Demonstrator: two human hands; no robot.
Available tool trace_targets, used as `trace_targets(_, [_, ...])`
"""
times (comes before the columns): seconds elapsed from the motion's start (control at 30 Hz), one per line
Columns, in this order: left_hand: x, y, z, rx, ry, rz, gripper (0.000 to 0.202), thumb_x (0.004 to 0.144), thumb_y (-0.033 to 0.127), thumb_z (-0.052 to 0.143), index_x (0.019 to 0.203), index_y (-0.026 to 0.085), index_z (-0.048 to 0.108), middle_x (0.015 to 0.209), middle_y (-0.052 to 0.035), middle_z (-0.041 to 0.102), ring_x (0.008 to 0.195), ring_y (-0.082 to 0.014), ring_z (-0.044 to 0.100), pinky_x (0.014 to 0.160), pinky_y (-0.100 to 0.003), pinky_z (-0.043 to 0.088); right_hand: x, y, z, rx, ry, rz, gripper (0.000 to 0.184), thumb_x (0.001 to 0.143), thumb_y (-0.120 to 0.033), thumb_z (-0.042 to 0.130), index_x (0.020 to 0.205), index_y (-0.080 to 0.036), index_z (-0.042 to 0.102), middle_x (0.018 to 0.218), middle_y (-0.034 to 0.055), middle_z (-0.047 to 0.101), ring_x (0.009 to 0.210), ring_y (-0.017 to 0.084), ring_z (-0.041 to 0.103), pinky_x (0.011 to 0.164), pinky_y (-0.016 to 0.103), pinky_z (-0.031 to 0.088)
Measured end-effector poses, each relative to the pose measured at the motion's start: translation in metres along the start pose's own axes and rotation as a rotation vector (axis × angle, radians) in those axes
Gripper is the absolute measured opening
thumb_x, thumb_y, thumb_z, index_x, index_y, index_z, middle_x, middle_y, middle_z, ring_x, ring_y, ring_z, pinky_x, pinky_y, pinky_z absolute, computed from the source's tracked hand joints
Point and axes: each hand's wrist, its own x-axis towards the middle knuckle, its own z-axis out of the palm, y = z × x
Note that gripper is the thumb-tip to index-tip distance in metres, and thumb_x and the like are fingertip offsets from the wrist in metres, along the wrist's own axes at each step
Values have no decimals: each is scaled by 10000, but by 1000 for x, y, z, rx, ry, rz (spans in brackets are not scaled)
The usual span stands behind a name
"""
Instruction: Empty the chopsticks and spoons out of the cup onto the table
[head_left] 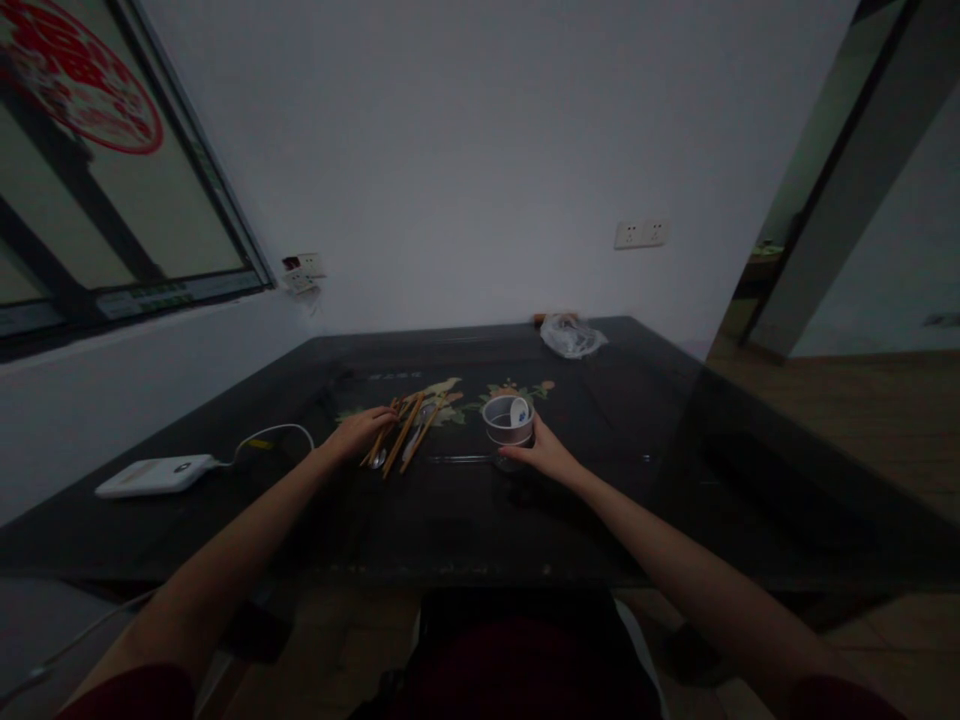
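On the left of the dark table, my left hand (361, 432) has its fingers closed at the upper ends of some wooden chopsticks (402, 438). The chopsticks lie loosely fanned, with metal spoons (379, 459) among them. My right hand (551, 453) is wrapped round the right side of a grey, round, open-topped cup (510, 435), thumb in front and fingers behind. Inside the cup leans a white spoon (519, 411) with a blue mark. The cup stands upright; whether its base touches the table is hard to make out.
A white power bank (156, 476) with a white cable (274, 428) lies on the left of the table (480, 530). At the back are a crumpled clear plastic bag (571, 337) and a brown object partly behind it. The wall (465, 180) borders the far edge.
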Motion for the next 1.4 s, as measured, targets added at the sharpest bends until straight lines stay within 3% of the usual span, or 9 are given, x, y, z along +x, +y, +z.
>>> trace_targets(0.27, [4,7,-1,114,8,20,339,868,258,408,1148,265,599,1281,-39,549,1100,-188,545,877,-290,448,0,0,0,-5,5,-8,851,592,-367,800,1316,-183,391,1313,139,509,1245,270,458,1072,421,316])
trace_targets(0.5, [9,2,0,141,-50,71,352,864,213,410,1154,274,601,1335,-19,514,1184,-188,494,958,-295,395,1,4,-1,-10,-2,-18,877,593,-370,797,1335,-184,367,1311,139,509,1239,267,463,1067,417,321])
trace_targets(0.83, [13,-5,-5,225,-84,125,345,871,161,413,1152,260,586,1334,-38,529,1187,-188,513,963,-305,410,-1,-3,0,-14,4,-8,864,593,-361,798,1325,-181,376,1305,143,513,1255,274,447,1077,427,306])
trace_targets(1.03, [10,-5,-3,171,11,54,363,837,132,437,1145,233,599,1217,-81,612,1106,-210,573,945,-331,428,0,1,0,-9,-1,-24,855,599,-360,796,1324,-192,375,1312,134,508,1259,267,446,1081,423,305])
trace_targets(1.23, [21,12,-34,303,147,-161,356,851,180,423,1169,216,578,1123,-104,648,1043,-243,592,896,-334,438,1,2,-1,0,-5,-6,870,598,-361,798,1333,-191,365,1305,130,515,1250,264,455,1073,419,318])
trace_targets(1.33, [31,17,-50,273,109,-325,325,876,275,400,1134,209,587,1041,-110,667,924,-246,628,782,-314,466,1,2,-1,-6,-13,-4,864,603,-365,794,1328,-176,364,1314,143,504,1250,264,454,1071,415,321])
trace_targets(1.4, [36,16,-54,164,3,-413,310,857,309,423,1068,199,622,982,-103,680,846,-227,639,717,-278,463,1,1,-1,-17,-12,-10,858,604,-370,793,1323,-171,369,1319,147,498,1254,267,450,1074,416,315])
